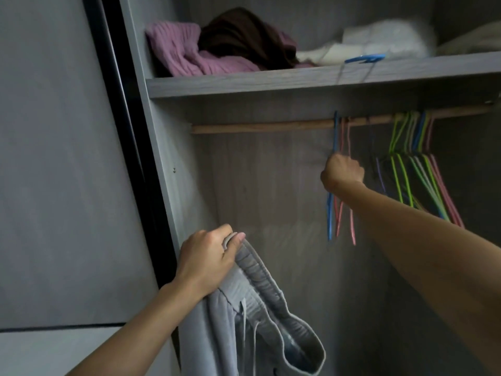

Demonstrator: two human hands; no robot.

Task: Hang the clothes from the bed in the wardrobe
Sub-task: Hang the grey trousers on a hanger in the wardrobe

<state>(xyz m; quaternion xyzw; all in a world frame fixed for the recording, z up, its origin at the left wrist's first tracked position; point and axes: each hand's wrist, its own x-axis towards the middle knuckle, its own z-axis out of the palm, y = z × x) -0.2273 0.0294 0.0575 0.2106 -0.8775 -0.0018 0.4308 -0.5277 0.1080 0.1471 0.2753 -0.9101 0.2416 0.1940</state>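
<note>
Gripping waistband of grey sweatpants (257,308) in my left hand (206,263), fingers (226,229) and thumb curled over bunched elastic. Garment hangs low at wardrobe (162,147) opening, legs out of view below. My right hand (343,172) reached up, fist closed round blue and pink hangers (330,215), hooks at wooden rail (257,128). Bunch of green, blue, pink hangers (414,164) further right on same rail. Shelf (271,82) above: pink knit (179,52), brown garment (244,36), white items (379,39), loose blue hanger (364,59) at front edge.
</note>
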